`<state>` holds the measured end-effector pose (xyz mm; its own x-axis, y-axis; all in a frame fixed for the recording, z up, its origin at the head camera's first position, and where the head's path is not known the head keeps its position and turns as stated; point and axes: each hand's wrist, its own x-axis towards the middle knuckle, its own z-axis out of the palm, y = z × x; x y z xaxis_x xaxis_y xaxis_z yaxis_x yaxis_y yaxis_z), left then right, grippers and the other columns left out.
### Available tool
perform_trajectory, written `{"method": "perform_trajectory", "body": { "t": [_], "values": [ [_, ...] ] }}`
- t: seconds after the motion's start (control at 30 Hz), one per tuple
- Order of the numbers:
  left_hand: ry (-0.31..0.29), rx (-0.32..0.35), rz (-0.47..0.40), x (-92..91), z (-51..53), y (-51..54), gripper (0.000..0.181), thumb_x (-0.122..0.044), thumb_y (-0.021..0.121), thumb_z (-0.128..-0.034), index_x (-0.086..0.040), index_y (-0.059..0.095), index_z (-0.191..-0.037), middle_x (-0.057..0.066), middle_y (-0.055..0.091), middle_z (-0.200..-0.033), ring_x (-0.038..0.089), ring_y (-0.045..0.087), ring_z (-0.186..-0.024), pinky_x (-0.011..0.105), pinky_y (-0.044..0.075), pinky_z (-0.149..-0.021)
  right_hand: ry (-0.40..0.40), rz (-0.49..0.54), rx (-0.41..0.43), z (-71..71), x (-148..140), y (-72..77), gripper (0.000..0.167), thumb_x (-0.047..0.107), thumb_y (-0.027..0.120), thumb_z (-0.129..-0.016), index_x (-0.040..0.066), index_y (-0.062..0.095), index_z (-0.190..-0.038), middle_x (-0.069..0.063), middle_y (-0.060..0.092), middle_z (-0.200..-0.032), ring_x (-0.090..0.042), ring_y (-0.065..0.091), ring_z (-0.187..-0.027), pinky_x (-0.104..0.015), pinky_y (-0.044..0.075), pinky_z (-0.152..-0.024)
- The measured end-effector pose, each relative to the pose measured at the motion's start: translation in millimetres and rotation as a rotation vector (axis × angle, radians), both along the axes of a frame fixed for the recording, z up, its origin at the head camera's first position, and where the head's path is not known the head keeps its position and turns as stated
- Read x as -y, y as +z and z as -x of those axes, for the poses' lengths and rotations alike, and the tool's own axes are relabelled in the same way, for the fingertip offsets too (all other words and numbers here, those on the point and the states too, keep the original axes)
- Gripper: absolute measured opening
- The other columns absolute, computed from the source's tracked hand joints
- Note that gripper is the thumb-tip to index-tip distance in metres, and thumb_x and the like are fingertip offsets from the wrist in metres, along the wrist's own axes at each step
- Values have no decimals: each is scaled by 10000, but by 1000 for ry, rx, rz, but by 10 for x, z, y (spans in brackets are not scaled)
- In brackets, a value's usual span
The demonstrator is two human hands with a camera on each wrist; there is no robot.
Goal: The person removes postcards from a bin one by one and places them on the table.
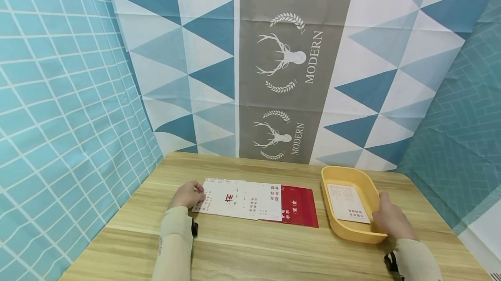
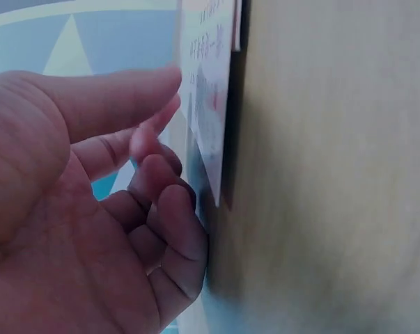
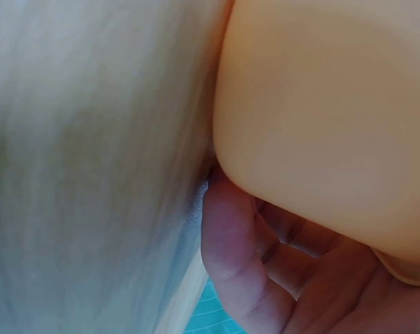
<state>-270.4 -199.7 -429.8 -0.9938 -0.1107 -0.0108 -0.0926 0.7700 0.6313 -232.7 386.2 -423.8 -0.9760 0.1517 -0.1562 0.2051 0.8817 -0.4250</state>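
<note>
My left hand (image 1: 188, 195) is at the left end of an overlapping row of printed cards. Its fingers are loosely curled in the left wrist view, with thumb and index tips close beside the face of the end card (image 2: 208, 90); nothing shows pinched between them. White cards (image 1: 250, 200) make up the left and middle of the row, and red cards (image 1: 304, 206) its right end. My right hand (image 1: 393, 218) grips the near right side of a yellow plastic tray (image 1: 358, 236). Inside the tray lies a white printed card (image 1: 348, 202). From the right wrist, fingers curl against the tray's outer wall (image 3: 321, 125).
The wood-grain table (image 1: 266, 255) carries the row and the tray. A patterned cloth backdrop (image 1: 285, 98) rises behind its far edge. Blue tiled sheeting (image 1: 58, 98) borders the left side, and teal sheeting (image 1: 462, 142) the right.
</note>
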Motion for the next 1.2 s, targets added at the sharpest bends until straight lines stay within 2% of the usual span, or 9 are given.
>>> {"method": "perform_trajectory", "body": {
  "t": [0.23,0.43,0.57,0.63,0.73,0.87,1.0,1.1,1.2],
  "values": [
    [-17,-25,2,-181,62,67,164,-113,578,-943,-34,640,-1072,159,654,-964,230,552,-726,318,440,-593,-8,3,-9,-30,21,13,683,69,483,-957,-160,83,-1462,-465,477,-1212,-386,570,-885,-506,506,-776],
    [-160,-152,48,-780,75,202,159,-124,614,-965,-41,695,-1073,127,724,-989,191,629,-765,314,520,-631,-8,-3,-7,-27,14,11,687,70,483,-953,-163,84,-1461,-478,469,-1223,-398,580,-902,-520,505,-788],
    [-327,-216,96,-1406,-44,236,187,-118,622,-972,-75,697,-1137,103,741,-1077,189,678,-852,322,570,-723,-3,-6,-5,-24,4,5,691,76,487,-950,-163,88,-1460,-487,461,-1237,-412,587,-922,-535,504,-796],
    [-452,-274,167,-1768,-165,229,193,-117,644,-958,-108,696,-1143,48,735,-1080,162,679,-887,289,568,-748,-3,-7,2,-24,3,0,696,79,485,-950,-162,82,-1464,-491,453,-1245,-415,589,-927,-538,505,-794],
    [-660,-412,303,-2286,-401,236,190,-148,683,-934,-193,697,-1119,-52,697,-1064,88,649,-937,221,539,-788,-10,0,15,-16,16,-3,702,84,486,-953,-156,77,-1472,-491,444,-1256,-415,581,-934,-539,504,-800],
    [-834,-593,405,-2827,-685,305,154,-236,691,-947,-313,695,-1080,-171,643,-1017,-21,585,-914,164,484,-853,10,10,2,-9,44,-11,693,82,491,-948,-161,98,-1465,-486,455,-1255,-410,586,-939,-523,507,-801],
    [-884,-659,416,-3271,-780,412,130,-257,641,-985,-323,698,-1082,-203,652,-1001,-77,563,-877,82,451,-860,51,5,-41,-23,38,-24,671,75,494,-933,-172,130,-1439,-452,524,-1150,-384,593,-874,-487,514,-749],
    [-876,-605,411,-3581,-747,406,153,-272,604,-1007,-308,672,-1139,-198,659,-1048,-90,558,-893,35,441,-817,70,-2,-76,-40,9,-24,646,121,510,-952,-166,160,-1412,-399,569,-1064,-359,592,-823,-464,513,-705],
    [-821,-510,427,-3840,-705,295,168,-320,594,-1016,-313,643,-1177,-193,656,-1050,-94,558,-877,56,457,-755,77,-1,-96,-47,-6,-22,640,163,535,-956,-154,187,-1390,-359,591,-1026,-342,596,-805,-450,514,-691]
  ]
}}
